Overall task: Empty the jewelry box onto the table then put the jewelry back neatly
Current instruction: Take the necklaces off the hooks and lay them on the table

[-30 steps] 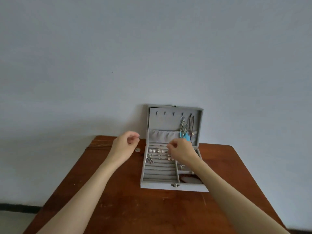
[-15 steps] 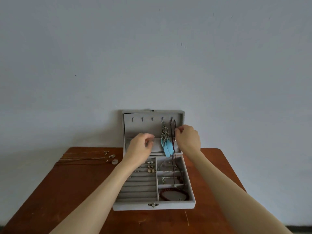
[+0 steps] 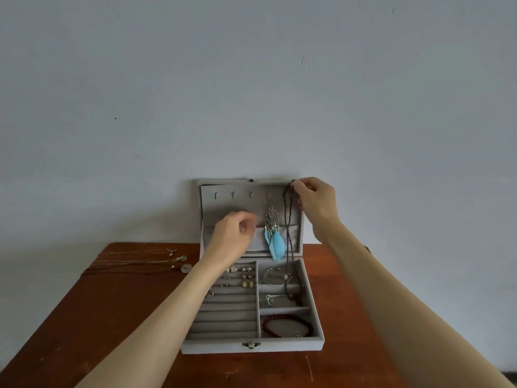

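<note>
A grey jewelry box (image 3: pixel 251 344) stands open on the wooden table (image 3: pixel 112 317), its lid upright against the wall. My right hand (image 3: pixel 316 203) pinches the top of a dark beaded necklace (image 3: pixel 288 239) at the lid's upper right corner; the strand hangs down into the right compartments. A blue feather earring (image 3: pixel 275 243) hangs from a lid hook. My left hand (image 3: pixel 233 236) hovers with curled fingers in front of the lid pocket, holding nothing I can see. Earrings (image 3: pixel 246 277) sit in the ring rows, and a red bead bracelet (image 3: pixel 285 324) lies in the front right compartment.
Thin chain necklaces with round pendants (image 3: pixel 179 263) lie stretched out on the table's back left. A bare pale wall (image 3: pixel 251 93) rises directly behind the box. The table's front edge is out of view.
My right hand has lifted the dark necklace's top from mid-lid to the lid's upper right corner. My left hand stayed near the lid pocket. The view has drawn closer to the box.
</note>
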Available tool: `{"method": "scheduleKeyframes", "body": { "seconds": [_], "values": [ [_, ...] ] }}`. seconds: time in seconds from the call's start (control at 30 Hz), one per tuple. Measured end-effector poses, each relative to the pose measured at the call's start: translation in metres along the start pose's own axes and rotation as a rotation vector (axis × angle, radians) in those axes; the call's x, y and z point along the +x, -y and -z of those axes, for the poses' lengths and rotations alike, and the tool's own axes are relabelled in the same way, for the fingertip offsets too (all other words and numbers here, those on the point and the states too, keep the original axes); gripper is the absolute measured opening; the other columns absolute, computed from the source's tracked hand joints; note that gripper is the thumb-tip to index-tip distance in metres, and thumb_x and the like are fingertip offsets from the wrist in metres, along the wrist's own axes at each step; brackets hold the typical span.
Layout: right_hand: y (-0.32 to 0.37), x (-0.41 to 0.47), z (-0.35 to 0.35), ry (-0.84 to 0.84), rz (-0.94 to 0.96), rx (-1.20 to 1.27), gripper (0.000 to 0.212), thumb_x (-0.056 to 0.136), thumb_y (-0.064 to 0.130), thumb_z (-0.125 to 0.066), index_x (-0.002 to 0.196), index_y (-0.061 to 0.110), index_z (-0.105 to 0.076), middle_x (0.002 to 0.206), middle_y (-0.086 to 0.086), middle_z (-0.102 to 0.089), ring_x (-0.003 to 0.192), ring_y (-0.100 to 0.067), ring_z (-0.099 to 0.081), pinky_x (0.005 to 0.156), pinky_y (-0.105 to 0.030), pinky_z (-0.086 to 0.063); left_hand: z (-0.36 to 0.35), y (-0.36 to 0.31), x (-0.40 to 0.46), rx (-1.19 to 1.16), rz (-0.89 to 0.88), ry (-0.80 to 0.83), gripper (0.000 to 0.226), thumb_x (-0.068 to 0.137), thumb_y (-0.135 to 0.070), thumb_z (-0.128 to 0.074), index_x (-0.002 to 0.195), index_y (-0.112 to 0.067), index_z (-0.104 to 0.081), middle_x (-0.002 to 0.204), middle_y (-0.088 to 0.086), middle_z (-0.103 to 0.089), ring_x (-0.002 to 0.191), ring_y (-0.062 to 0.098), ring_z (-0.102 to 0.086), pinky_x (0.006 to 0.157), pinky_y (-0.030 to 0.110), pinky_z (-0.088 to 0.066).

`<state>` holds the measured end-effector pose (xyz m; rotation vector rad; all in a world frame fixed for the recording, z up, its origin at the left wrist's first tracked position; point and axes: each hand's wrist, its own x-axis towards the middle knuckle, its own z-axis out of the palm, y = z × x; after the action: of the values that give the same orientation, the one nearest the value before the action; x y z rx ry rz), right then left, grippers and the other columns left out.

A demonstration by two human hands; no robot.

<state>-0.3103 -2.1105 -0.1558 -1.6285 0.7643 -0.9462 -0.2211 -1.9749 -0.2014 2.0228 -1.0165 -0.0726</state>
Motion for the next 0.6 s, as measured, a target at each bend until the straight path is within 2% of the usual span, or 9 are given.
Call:
{"method": "scheduleKeyframes", "body": {
  "seconds": [0.1,0.2,0.27,0.33,0.43,0.53,0.6],
  "values": [
    [0.017,-0.003,0.002,0.101,0.009,0.058,0.015,0.085,0.01,-0.057,0.073,0.014,-0.065,0.062,0.004,-0.056,0.055,-0.007,-0.044,0.054,-0.018,-0.036,0.004,-0.02,0.006,-0.14,0.008,-0.016,0.024,0.093,-0.015,-0.051,0.112,-0.017,-0.064,0.11,-0.004,-0.064,0.089,0.002,-0.052,0.071,0.006,-0.038],
    [0.031,-0.008,0.006,0.185,0.038,0.086,0.022,0.086,0.008,-0.055,0.067,0.016,-0.063,0.064,0.002,-0.058,0.055,-0.007,-0.048,0.052,-0.014,-0.036,0.01,-0.045,0.013,-0.269,-0.01,-0.056,0.026,0.092,-0.014,-0.052,0.117,-0.016,-0.062,0.112,-0.005,-0.064,0.094,0.003,-0.055,0.081,0.011,-0.04],
    [0.041,-0.013,0.011,0.24,0.071,0.094,0.023,0.087,0.006,-0.053,0.067,0.014,-0.062,0.063,0.001,-0.058,0.049,-0.001,-0.049,0.047,-0.009,-0.036,0.016,-0.061,0.015,-0.418,-0.021,-0.022,0.029,0.091,-0.015,-0.056,0.119,-0.015,-0.061,0.112,-0.004,-0.065,0.097,0.005,-0.058,0.086,0.016,-0.044],
    [0.054,-0.018,0.018,0.266,0.125,0.07,0.022,0.086,0.006,-0.054,0.068,0.013,-0.062,0.064,0.003,-0.058,0.047,0.004,-0.048,0.046,-0.006,-0.036,0.022,-0.073,0.014,-0.544,-0.015,0.051,0.02,0.089,-0.014,-0.058,0.108,-0.019,-0.064,0.103,-0.002,-0.069,0.094,0.009,-0.062,0.089,0.026,-0.049],
    [0.071,-0.026,0.028,0.281,0.161,0.051,0.022,0.087,0.008,-0.054,0.067,0.014,-0.061,0.067,0.002,-0.056,0.06,-0.005,-0.048,0.054,-0.011,-0.038,0.029,-0.087,0.003,-0.603,-0.016,0.126,0.011,0.09,-0.014,-0.057,0.088,-0.018,-0.066,0.081,-0.002,-0.072,0.082,0.013,-0.065,0.083,0.032,-0.049],
    [0.085,-0.035,0.036,0.306,0.129,0.105,0.025,0.087,0.008,-0.049,0.064,0.012,-0.057,0.067,-0.001,-0.054,0.062,-0.012,-0.046,0.058,-0.022,-0.034,0.04,-0.097,-0.01,-0.805,0.01,0.172,0.013,0.091,-0.011,-0.055,0.085,-0.01,-0.066,0.067,0.002,-0.068,0.066,0.019,-0.063,0.073,0.034,-0.051],
    [0.094,-0.043,0.039,0.351,0.024,0.256,0.027,0.087,0.007,-0.044,0.061,0.01,-0.052,0.064,-0.003,-0.053,0.059,-0.014,-0.047,0.057,-0.025,-0.033,0.053,-0.102,-0.018,-0.899,0.038,0.187,0.012,0.09,-0.011,-0.056,0.083,-0.008,-0.066,0.059,0.003,-0.061,0.053,0.017,-0.054,0.06,0.03,-0.05]
  ]
}}
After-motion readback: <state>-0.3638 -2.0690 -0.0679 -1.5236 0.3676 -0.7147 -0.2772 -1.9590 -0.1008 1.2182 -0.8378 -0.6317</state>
